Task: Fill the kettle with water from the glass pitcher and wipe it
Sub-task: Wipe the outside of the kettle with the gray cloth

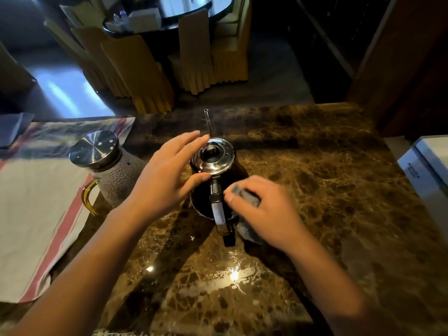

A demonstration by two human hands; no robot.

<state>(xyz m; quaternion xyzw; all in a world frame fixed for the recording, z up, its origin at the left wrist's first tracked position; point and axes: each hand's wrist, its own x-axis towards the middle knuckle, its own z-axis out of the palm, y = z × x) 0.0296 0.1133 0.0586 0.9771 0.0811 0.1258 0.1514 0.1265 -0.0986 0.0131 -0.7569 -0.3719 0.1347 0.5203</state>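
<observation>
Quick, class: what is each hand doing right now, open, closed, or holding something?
Left hand: open, fingers spread, steadying the kettle at its lid.
Right hand: closed on a grey cloth, pressed beside the kettle's handle.

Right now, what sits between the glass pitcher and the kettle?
In the head view, only the left hand, spread against the kettle near its lid; the glass pitcher stands just behind its wrist.

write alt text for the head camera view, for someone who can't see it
A person's right hand presses a grey cloth against the handle side of a dark gooseneck kettle on a brown marble counter, while the left hand steadies the kettle by its lid. A lidded glass pitcher stands to the left, partly on a striped cloth.
</observation>
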